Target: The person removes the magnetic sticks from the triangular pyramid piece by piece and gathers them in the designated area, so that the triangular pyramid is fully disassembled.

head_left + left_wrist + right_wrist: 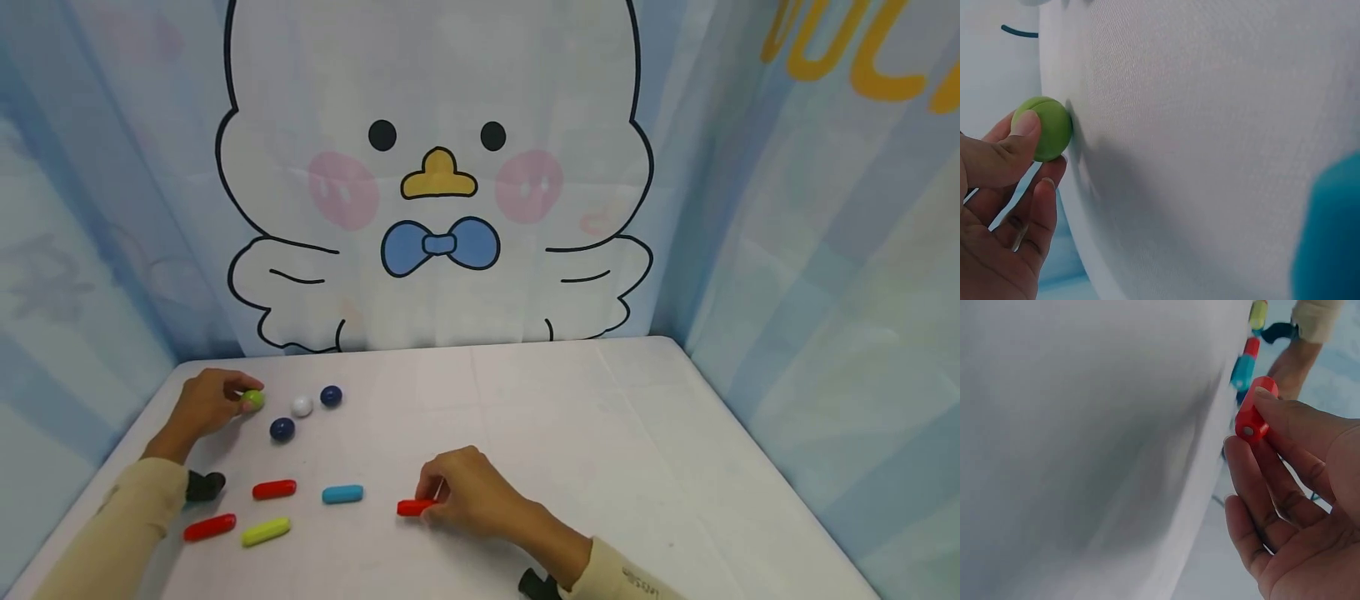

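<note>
At the table's far left, my left hand point(208, 402) pinches a small green ball point(253, 400) between thumb and fingers. The left wrist view shows this green ball point(1054, 128) with a groove across it, at the table surface. Beside it lie a white ball point(302, 406) and two dark blue balls, one nearer point(282, 429) and one farther point(331, 396). Near the front middle, my right hand point(480, 496) pinches a short red stick point(415, 507) with thumb and fingers. In the right wrist view the red stick point(1254, 412) shows a faceted side and a round mark on its end.
Left of the right hand lie a blue stick point(342, 494), a yellow-green stick point(266, 532) and two more red sticks, one farther back point(274, 489) and one nearer point(210, 527). The white table point(570, 417) ends at a printed curtain point(442, 300) behind.
</note>
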The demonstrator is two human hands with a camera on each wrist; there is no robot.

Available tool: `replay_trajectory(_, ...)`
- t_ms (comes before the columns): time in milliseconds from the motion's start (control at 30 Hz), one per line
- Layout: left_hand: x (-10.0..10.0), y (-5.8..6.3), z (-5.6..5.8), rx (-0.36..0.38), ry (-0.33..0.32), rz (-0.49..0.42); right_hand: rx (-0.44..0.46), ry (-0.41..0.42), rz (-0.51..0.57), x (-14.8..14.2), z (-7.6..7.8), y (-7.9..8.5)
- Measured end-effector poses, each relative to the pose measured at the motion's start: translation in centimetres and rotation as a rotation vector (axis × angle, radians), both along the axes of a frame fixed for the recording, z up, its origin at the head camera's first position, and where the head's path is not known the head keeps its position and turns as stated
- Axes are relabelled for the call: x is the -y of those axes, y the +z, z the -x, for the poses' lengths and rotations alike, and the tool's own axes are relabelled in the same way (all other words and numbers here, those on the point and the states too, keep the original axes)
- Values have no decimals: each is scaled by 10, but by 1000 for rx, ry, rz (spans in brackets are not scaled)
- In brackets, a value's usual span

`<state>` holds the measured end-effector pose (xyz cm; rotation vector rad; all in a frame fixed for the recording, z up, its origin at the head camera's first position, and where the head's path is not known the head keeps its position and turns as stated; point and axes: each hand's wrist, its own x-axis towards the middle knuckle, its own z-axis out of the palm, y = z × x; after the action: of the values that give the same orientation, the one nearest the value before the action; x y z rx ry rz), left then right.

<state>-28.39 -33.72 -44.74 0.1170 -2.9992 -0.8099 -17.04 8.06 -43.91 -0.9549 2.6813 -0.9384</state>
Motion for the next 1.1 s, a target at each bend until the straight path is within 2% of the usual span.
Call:
replay_trajectory(200, -2, 0, 1, -6, 5, 0, -22, 93, -46, 34, -4, 4)
replay_trajectory(567, -7, 1, 1, -1, -4, -6, -39, 188, -178, 83, -7, 7)
replay_trajectory(700, -10, 1, 3, -1, -13, -8, -75, 212, -209, 94, -8, 5)
replay_trajectory(933, -13, 2, 3, 14, -17, -12, -117, 193, -251, 101, -8, 2)
replay_trajectory(1100, -16, 5, -3, 5, -42, 33, -125, 152, -216, 89, -8, 6)
